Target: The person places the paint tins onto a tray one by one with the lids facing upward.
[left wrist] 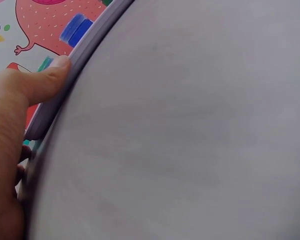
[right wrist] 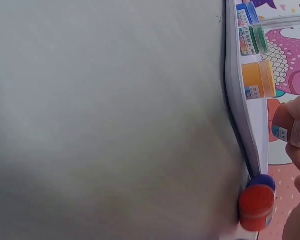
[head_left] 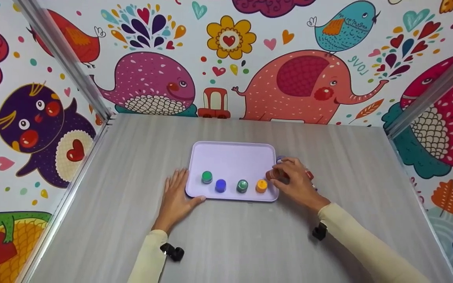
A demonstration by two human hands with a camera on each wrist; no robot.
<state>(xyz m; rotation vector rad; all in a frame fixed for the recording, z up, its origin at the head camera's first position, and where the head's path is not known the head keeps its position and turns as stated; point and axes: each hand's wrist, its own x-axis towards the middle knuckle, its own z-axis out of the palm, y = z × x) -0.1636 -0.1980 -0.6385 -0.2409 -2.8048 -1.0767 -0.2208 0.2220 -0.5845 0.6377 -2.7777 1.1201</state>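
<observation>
Right now I am watching the right hand (head_left: 295,179) pinching a small brownish-orange pot (right wrist: 288,125) between thumb and fingertips, holding it over the right rim of the lilac tray (head_left: 230,157), just right of the orange pot (head_left: 261,186). Four pots are already standing in a loose row along the near side of that tray: the green pot (head_left: 207,177) at the left, then the blue pot (head_left: 220,185), the dark green pot (head_left: 242,186) and the orange one. So I am judging this as the placing step of filling the tray, with the fifth pot arriving at the right end of the row.

The left hand (head_left: 176,194) is lying flat on the bench (head_left: 132,236) with its fingers relaxed and gripping nothing; its thumb (left wrist: 45,80) is pressing against the near-left edge of the tray, steadying it.

Outside the tray, on the bench just past its right edge, the right wrist view is showing a red pot (right wrist: 256,206) with a blue-lidded pot (right wrist: 262,182) touching it behind. I cannot tell whether more are lying under the hand.

As I am reading it, the next move is calling for lowering the held pot upright beside the orange one without knocking it, loosening the pinch, then reaching back for the red pot.
</observation>
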